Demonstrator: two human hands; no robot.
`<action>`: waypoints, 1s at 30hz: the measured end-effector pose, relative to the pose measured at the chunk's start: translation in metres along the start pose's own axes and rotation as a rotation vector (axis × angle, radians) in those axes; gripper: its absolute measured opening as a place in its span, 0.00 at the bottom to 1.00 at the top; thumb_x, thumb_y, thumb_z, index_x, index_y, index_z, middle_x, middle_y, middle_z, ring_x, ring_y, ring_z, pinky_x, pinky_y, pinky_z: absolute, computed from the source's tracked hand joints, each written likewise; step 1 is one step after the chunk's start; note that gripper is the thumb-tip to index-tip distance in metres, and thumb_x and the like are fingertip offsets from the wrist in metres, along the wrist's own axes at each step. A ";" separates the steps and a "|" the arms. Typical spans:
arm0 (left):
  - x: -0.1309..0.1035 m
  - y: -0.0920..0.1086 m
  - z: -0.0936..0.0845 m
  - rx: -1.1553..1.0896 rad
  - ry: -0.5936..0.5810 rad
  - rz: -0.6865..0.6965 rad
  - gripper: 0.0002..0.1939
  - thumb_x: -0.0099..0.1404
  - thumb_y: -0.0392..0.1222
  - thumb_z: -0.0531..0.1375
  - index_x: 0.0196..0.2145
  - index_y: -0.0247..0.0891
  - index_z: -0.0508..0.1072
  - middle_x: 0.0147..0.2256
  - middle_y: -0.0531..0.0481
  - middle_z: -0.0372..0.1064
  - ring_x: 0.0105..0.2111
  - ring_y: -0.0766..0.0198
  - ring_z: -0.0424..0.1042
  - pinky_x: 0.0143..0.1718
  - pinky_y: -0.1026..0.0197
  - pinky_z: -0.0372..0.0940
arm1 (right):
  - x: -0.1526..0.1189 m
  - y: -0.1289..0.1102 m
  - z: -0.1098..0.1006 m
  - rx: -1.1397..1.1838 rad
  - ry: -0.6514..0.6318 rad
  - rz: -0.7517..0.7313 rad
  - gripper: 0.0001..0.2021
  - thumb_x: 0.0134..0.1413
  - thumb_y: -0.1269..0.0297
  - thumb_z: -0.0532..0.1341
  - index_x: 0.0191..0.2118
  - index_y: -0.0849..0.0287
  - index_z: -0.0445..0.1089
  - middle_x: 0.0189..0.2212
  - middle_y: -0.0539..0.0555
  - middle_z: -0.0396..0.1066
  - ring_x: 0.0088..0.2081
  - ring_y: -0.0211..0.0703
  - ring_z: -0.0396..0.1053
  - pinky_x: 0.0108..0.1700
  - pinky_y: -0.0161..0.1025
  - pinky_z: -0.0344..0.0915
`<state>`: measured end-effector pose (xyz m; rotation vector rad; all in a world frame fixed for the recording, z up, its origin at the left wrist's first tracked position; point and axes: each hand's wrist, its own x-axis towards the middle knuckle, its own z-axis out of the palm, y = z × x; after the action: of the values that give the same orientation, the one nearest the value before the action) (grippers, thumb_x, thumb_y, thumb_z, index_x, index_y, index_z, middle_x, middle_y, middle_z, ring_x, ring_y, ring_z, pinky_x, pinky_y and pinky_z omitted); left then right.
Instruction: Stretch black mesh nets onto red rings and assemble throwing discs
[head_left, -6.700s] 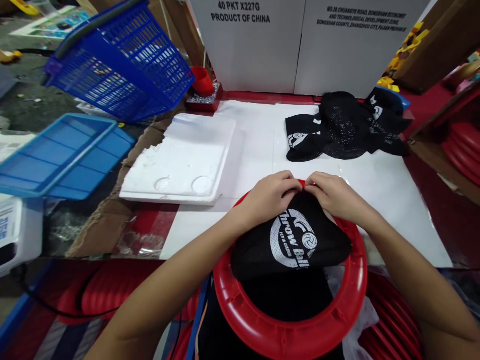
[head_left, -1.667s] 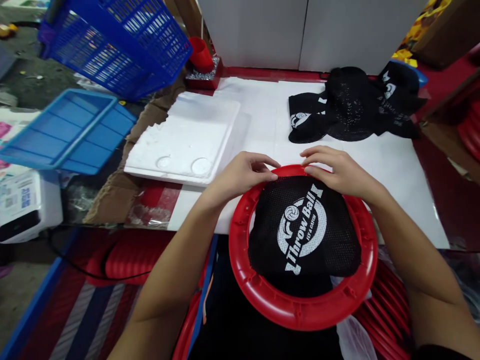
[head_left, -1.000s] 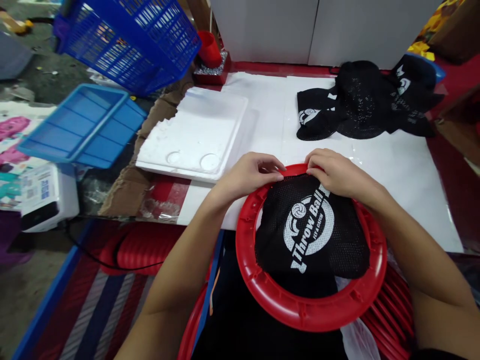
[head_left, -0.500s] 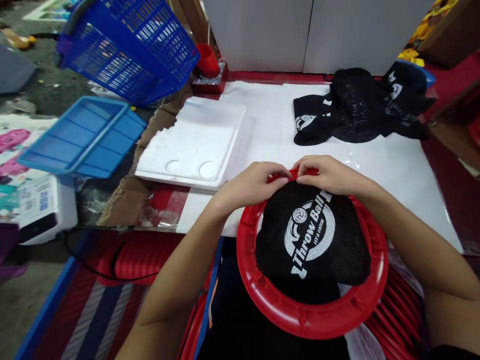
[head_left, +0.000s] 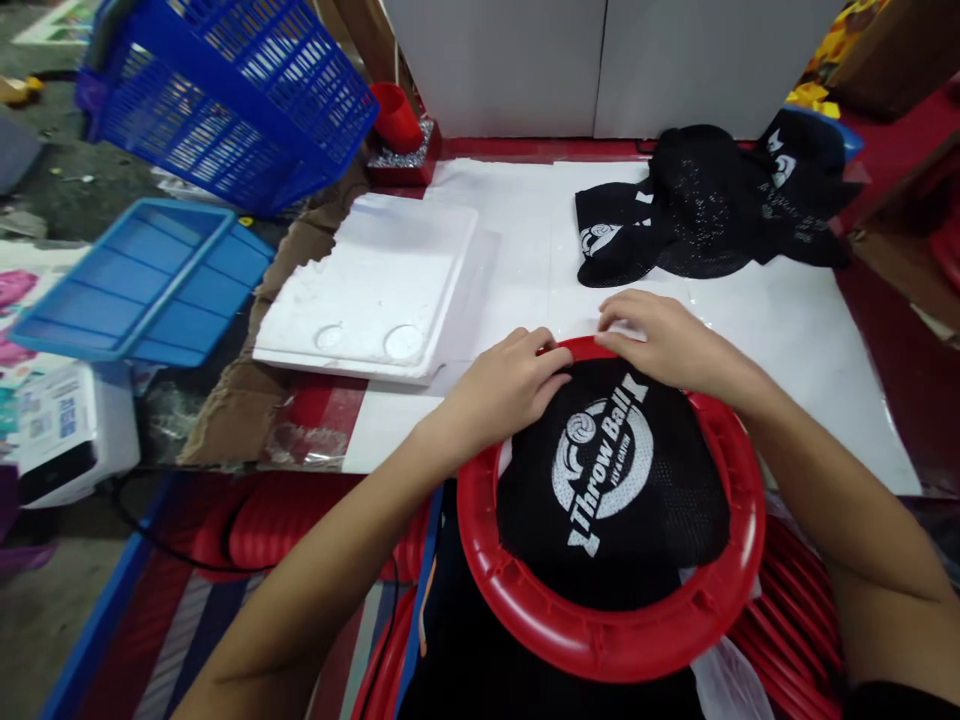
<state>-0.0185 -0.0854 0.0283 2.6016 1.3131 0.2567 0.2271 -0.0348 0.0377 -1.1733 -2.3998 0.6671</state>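
Observation:
A red plastic ring [head_left: 611, 650] rests tilted against my lap, its top at the table's front edge. Black mesh fabric [head_left: 675, 490] printed "Throw Ball" in white lies across the ring's opening. My left hand [head_left: 521, 380] grips the upper left rim, with thumb and fingers curled at the fabric's edge. By the top of the rim is my right hand [head_left: 664, 338], its thumb and fingers apart and holding nothing; whether the thumb touches the rim I cannot tell. Beyond the hands, a pile of black mesh pieces [head_left: 697, 210] lies on the white table covering [head_left: 517, 215].
A white foam block [head_left: 367, 280] sits left on the table. Behind it are a red cup [head_left: 397, 118] and a blue basket [head_left: 232, 110]. Further left is a light blue tray [head_left: 142, 285]. Stacked red rings [head_left: 795, 620] stand low on the right. Grey panels [head_left: 495, 65] border the back.
My right hand's fingers have loosened and lifted from the top of the ring. My left hand has slid a little left along the rim. The view has shifted slightly.

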 end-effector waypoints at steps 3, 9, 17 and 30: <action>-0.019 0.009 -0.002 0.264 0.008 -0.245 0.11 0.78 0.41 0.53 0.47 0.36 0.73 0.43 0.37 0.74 0.40 0.48 0.75 0.33 0.55 0.67 | -0.039 0.002 -0.021 -0.101 0.031 0.051 0.10 0.71 0.55 0.59 0.40 0.53 0.74 0.49 0.59 0.78 0.55 0.62 0.73 0.58 0.62 0.70; -0.050 0.059 -0.022 0.080 -0.291 -0.199 0.14 0.80 0.48 0.53 0.41 0.38 0.72 0.27 0.47 0.71 0.22 0.55 0.71 0.23 0.57 0.59 | -0.096 0.014 -0.010 -0.304 0.020 0.042 0.14 0.67 0.58 0.63 0.54 0.56 0.73 0.66 0.65 0.66 0.71 0.73 0.57 0.69 0.73 0.62; 0.037 0.024 -0.004 0.128 0.054 0.149 0.12 0.77 0.40 0.60 0.54 0.33 0.73 0.64 0.30 0.65 0.63 0.40 0.66 0.60 0.41 0.66 | -0.081 0.025 -0.005 -0.298 0.030 0.111 0.15 0.71 0.54 0.58 0.55 0.52 0.75 0.62 0.65 0.60 0.58 0.65 0.70 0.54 0.63 0.77; 0.051 -0.010 -0.003 -0.508 -0.067 0.163 0.05 0.72 0.39 0.63 0.42 0.38 0.79 0.49 0.43 0.73 0.47 0.57 0.75 0.53 0.54 0.71 | -0.071 0.044 -0.020 0.242 0.040 0.086 0.03 0.68 0.61 0.65 0.40 0.52 0.73 0.47 0.54 0.77 0.47 0.49 0.74 0.50 0.49 0.71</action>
<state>0.0026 -0.0382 0.0311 2.2557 0.8712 0.4582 0.3058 -0.0641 0.0197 -1.1791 -2.1730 0.9234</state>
